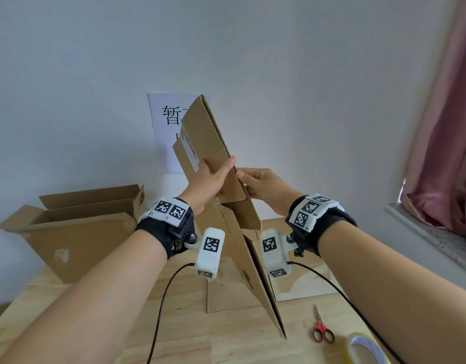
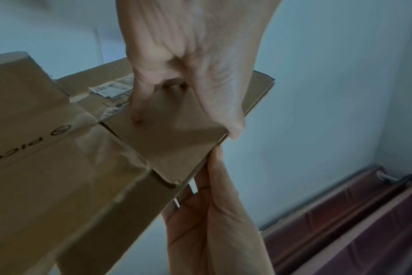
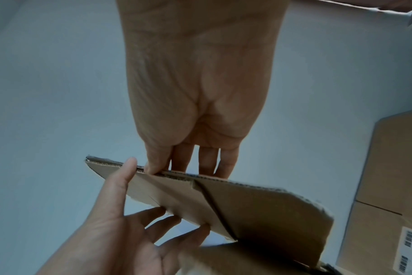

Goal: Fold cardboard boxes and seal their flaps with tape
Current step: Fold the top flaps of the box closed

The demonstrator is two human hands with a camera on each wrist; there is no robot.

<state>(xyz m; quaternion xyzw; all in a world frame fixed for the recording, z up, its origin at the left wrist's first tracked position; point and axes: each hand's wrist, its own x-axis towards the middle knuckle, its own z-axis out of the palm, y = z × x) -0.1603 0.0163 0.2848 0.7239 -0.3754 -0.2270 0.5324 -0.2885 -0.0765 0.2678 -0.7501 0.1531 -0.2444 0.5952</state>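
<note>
A flattened cardboard box is held upright and tilted above the table, its lower corner near the wood. My left hand grips its upper flap from the left, thumb laid across the near face. My right hand pinches the flap's near edge from the right, thumb in front and fingers behind. In the left wrist view the left hand clamps the flap, with the right hand below it. In the right wrist view the right hand holds the corrugated edge.
An open cardboard box stands at the left of the wooden table. A flat cardboard sheet lies under the held box. Red scissors and a yellow tape roll lie at front right. A curtain hangs at right.
</note>
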